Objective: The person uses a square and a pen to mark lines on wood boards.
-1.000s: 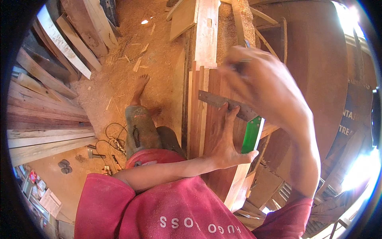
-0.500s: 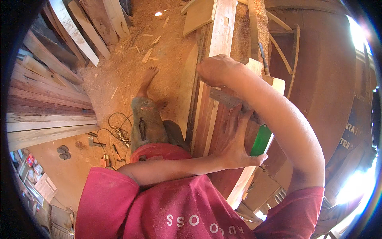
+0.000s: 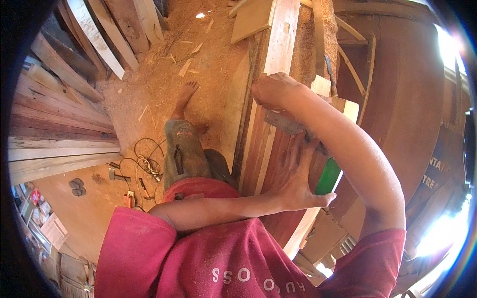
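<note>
A try square with a grey metal blade (image 3: pixel 282 122) and a green stock (image 3: pixel 328 177) lies across reddish-brown timber (image 3: pixel 275 159). My left hand (image 3: pixel 298 181) grips the square, its fingers reaching over the blade and its thumb against the near end of the stock. Just beyond the blade, my right hand (image 3: pixel 276 91) is closed in a fist-like pinch low over the wood. Its fingertips are hidden beneath it, so what it holds cannot be made out. My right forearm covers part of the blade's right end.
A pale timber (image 3: pixel 281 47) with a slot runs away beyond my right hand. A chisel-like tool (image 3: pixel 330 74) lies right of it among shavings. Stacked planks (image 3: pixel 59 124) stand at left. On the floor are a coiled cable (image 3: pixel 149 166) and a hammer (image 3: pixel 144 187).
The view has shifted slightly. My right hand has moved a little nearer along the timber, while my left hand keeps its grip on the try square.
</note>
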Available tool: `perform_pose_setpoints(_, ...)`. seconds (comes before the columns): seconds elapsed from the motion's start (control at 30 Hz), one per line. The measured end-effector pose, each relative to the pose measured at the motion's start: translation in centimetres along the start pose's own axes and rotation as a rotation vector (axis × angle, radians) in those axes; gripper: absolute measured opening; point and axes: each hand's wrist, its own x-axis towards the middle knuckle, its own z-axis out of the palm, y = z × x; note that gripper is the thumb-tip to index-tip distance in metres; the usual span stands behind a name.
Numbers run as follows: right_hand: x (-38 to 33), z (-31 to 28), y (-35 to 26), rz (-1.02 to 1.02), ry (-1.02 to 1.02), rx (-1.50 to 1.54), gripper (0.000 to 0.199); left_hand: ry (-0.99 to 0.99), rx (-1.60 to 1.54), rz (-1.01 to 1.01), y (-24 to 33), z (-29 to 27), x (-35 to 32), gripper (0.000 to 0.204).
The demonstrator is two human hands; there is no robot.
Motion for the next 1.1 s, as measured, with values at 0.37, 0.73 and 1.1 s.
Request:
perform_pose_setpoints(0.37,0.0,-0.8,-0.7,0.011,-0.108,-0.064,0.019,0.025,-0.033,0.047,-0.2,0.0,0.2,0.126)
perform_pose_setpoints(0.73,-4.3,-4.0,-2.2,0.039,-0.107,-0.078,0.019,0.001,-0.005,0.017,0.1,-0.2,0.1,0.127)
perform_pose_setpoints(1.1,-13.1,-8.5,-3.7,-0.001,-0.049,-0.207,0.009,-0.004,-0.007,-0.006,0.4,-0.1,0.1,0.126)
